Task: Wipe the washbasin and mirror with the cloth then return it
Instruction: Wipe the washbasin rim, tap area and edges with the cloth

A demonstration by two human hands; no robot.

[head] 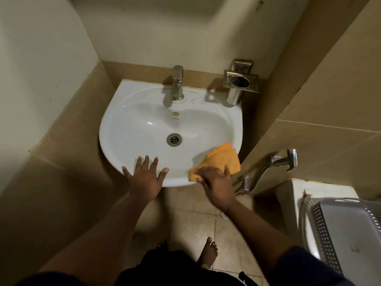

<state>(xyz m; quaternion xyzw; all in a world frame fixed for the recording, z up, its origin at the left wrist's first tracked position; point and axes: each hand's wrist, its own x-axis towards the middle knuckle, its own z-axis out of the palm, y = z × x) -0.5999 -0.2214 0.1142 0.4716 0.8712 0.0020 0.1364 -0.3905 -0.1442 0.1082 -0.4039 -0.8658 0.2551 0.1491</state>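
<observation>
Cloth (pixel 221 159): orange, folded, lying on the near right rim of the washbasin (pixel 132 120), partly draped into the bowl.
Handling: we judge it soft, light and limp; it should bunch under pressure and cling if damp. Best taken by a gathered fold at its near edge, not by a loose corner.
Right hand (pixel 216 182): our fingers are curled over the cloth's near edge, grasping it against the rim.
Left hand (pixel 144 176): released, fingers spread flat on the front rim, bracing.
Surface: glazed white ceramic, smooth, probably slippery when wet; drain (pixel 174 139) at the bowl's centre, tap (pixel 177 83) at the back.
Room: narrow tiled corner; steel holder (pixel 237 83) on the wall beside the tap, spray hose (pixel 274 162) at right, perforated basket (pixel 346 230) lower right.
Mirror: not in view.
</observation>
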